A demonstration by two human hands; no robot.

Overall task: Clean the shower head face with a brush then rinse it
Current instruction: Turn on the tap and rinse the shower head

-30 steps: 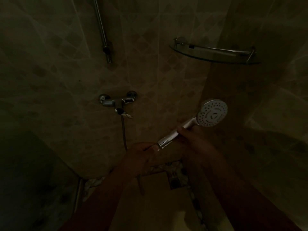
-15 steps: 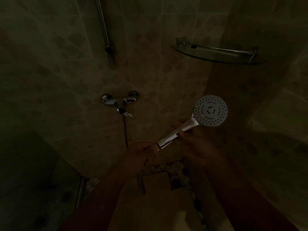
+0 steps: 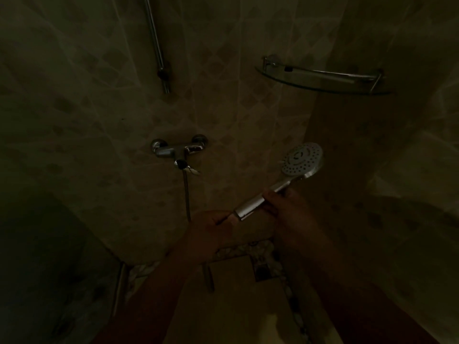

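Note:
The chrome shower head [image 3: 301,158] has a round white face with many small holes, turned up and left toward me. My right hand [image 3: 290,209] grips its chrome handle in the middle. My left hand [image 3: 211,228] holds the lower end of the handle where the hose joins it. The hose [image 3: 186,197] hangs from the wall tap and comes out again below my left hand. No brush shows in this dark view.
A chrome mixer tap [image 3: 178,150] sits on the tiled wall ahead. A vertical rail [image 3: 156,45] runs up above it. A glass corner shelf [image 3: 323,79] hangs at the upper right. A floor drain [image 3: 263,270] lies in the corner below my hands.
The shower head has turned on its handle, so the face now tilts up and to the left. Both hands have kept their hold in nearly the same place.

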